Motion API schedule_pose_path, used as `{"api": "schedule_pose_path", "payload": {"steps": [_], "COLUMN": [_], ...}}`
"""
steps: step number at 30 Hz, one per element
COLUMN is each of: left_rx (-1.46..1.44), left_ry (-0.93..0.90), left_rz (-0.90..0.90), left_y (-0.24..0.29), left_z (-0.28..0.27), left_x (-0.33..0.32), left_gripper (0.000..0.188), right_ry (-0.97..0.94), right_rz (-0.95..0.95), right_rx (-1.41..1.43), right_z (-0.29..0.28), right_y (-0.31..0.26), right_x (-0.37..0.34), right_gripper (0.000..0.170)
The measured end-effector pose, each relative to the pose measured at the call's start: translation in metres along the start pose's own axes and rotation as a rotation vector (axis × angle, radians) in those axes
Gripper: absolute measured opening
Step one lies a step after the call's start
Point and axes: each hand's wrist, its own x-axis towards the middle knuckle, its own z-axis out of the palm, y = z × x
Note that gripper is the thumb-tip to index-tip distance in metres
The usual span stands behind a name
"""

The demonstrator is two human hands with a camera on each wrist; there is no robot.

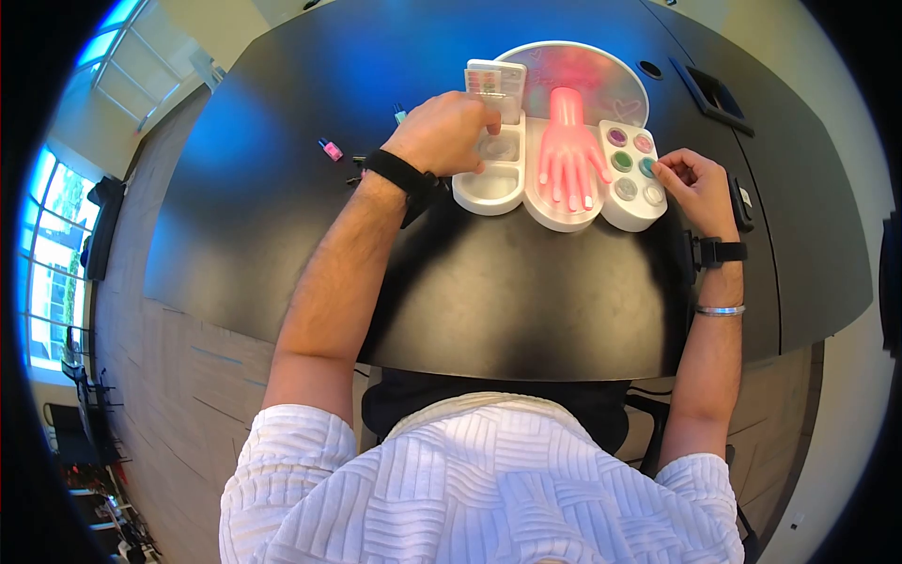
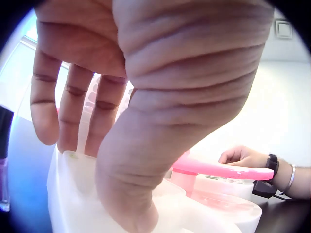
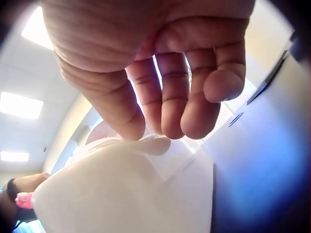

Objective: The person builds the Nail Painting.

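My left hand (image 1: pixel 437 132) reaches over the white tray (image 1: pixel 489 202) with hollow compartments, at the left of a nail-play set. In the left wrist view its thumb points down to the white plastic while the other fingers hang fairly straight at the far side. A clear round piece (image 1: pixel 498 147) lies in the middle compartment below this hand. My right hand (image 1: pixel 697 188) is at the outer edge of the white holder (image 1: pixel 631 218) of small pots, fingers loosely curled. Its fingertips (image 3: pixel 172 128) are right at the holder's top, beside the teal pot (image 1: pixel 647 167).
Between the two trays, a pink model hand (image 1: pixel 567 150) with white nails stands before a rounded backboard (image 1: pixel 615 80). A pink nail polish bottle (image 1: pixel 330 148) and other small bottles lie left on the dark table (image 1: pixel 526 310). A black table socket frame (image 1: pixel 714 94) is at right.
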Motion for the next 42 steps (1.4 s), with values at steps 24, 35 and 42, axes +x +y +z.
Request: {"api": "schedule_pose_path", "payload": {"steps": [24,35,42], "left_rx": [-0.074,0.045,-0.059], "left_ry": [0.237,0.237,0.029], "left_rz": [-0.009,-0.509,-0.792], "left_y": [-0.038,-0.181,-0.179], "left_z": [-0.002,-0.010,-0.002], "left_x": [-0.018,-0.065,-0.068], "left_gripper": [0.039,0.042,0.039], "right_ry": [0.032,0.037,0.014], "right_rz": [-0.073,-0.077,-0.068], "right_rx": [0.048,0.049,0.056], "right_z": [0.010,0.007,0.009], "right_y": [0.023,0.019,0.021], "right_x": [-0.023,-0.024,-0.023], "right_gripper": [0.021,0.022,0.021]}}
